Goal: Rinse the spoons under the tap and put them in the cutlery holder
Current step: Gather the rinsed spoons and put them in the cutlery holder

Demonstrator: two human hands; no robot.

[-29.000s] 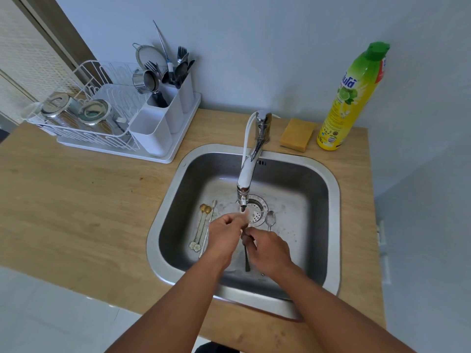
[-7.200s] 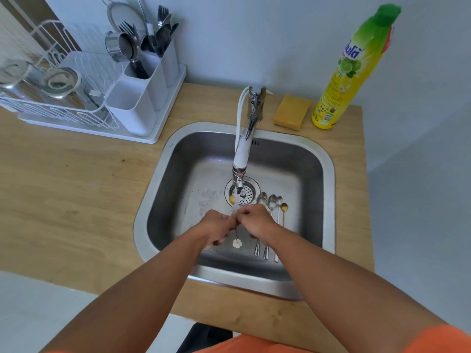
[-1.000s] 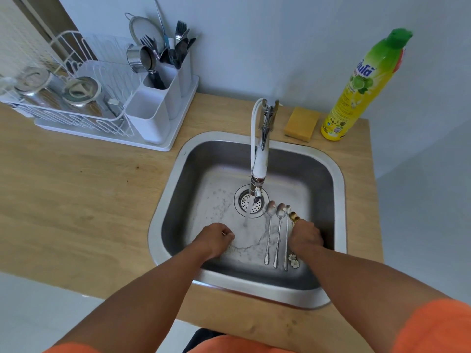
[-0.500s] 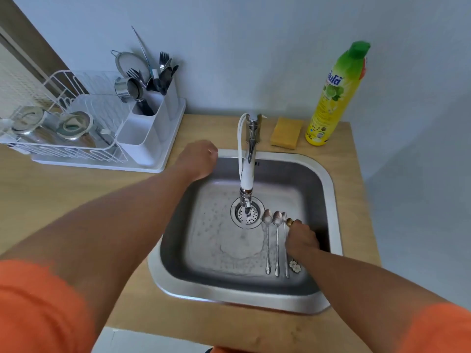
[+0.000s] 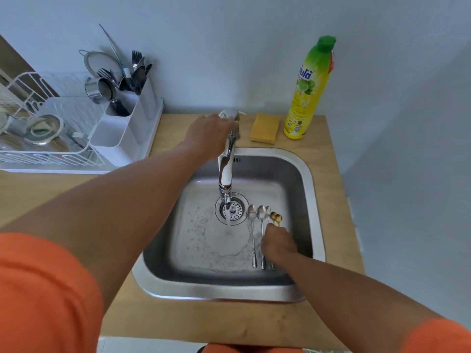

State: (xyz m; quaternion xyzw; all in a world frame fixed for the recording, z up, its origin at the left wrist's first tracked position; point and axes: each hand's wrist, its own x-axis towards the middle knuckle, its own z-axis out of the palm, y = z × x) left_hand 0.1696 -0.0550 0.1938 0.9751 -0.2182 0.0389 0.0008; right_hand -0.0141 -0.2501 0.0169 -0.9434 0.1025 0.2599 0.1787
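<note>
reaching the left hand [image 5: 211, 133] onto the chrome tap lever [image 5: 230, 115], water running; right hand [image 5: 277, 244] curled over the row of silver and gold spoons [image 5: 262, 225] on the steel sink [image 5: 316, 200] floor, lower right, grasp unclear; none seen moved to the white cutlery holder [image 5: 132, 115], upper left

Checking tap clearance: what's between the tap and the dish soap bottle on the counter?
Head view: a yellow sponge lies between the tap and the dish soap bottle.
</note>
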